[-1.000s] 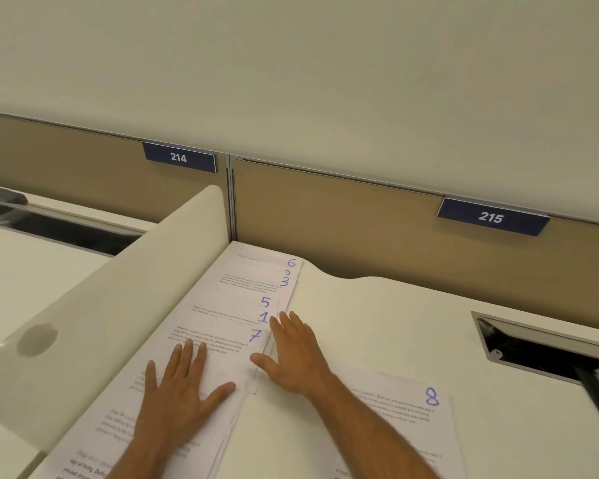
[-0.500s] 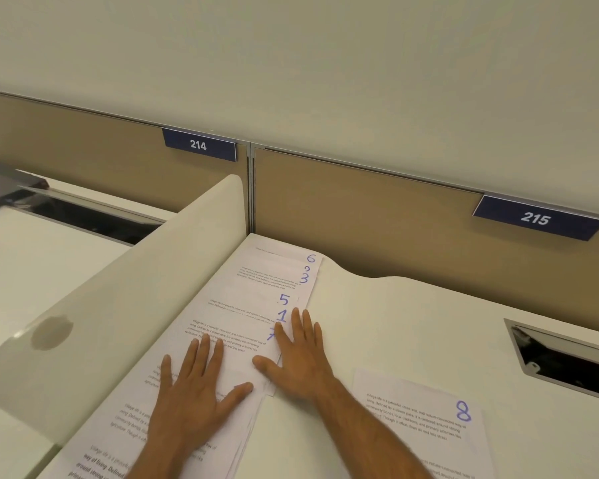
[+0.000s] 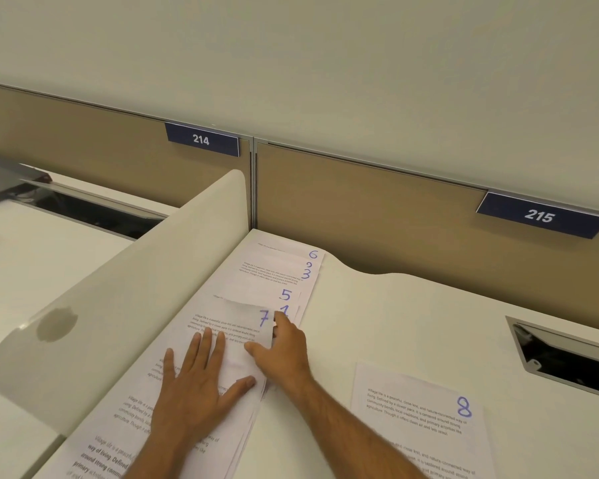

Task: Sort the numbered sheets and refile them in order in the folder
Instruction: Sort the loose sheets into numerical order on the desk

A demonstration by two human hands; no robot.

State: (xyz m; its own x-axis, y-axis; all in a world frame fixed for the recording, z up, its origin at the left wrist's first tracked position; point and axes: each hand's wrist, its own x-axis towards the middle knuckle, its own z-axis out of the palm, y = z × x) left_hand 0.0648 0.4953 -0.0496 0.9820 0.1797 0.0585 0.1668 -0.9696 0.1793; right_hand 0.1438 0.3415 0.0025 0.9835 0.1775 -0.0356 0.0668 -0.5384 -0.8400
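Lifted now, sheet 7 [image 3: 246, 326], its right edge raised off the fanned stack [image 3: 274, 281] and pinched between thumb and fingers of right hand [image 3: 284, 354]. Left hand [image 3: 198, 385] flat, fingers spread, pressing the stack along the desk's [image 3: 412, 323] left edge beside the divider [image 3: 118, 305]. Sheet 8 [image 3: 419, 416] alone near the front edge, well right of the stack.

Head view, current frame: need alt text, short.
Two bare hands work a fanned row of numbered sheets on a white desk: the left hand presses flat on the pile while the right hand lifts the edge of sheet 7. Sheets 6, 3, 5 and 1 show behind; sheet 8 lies apart to the right.
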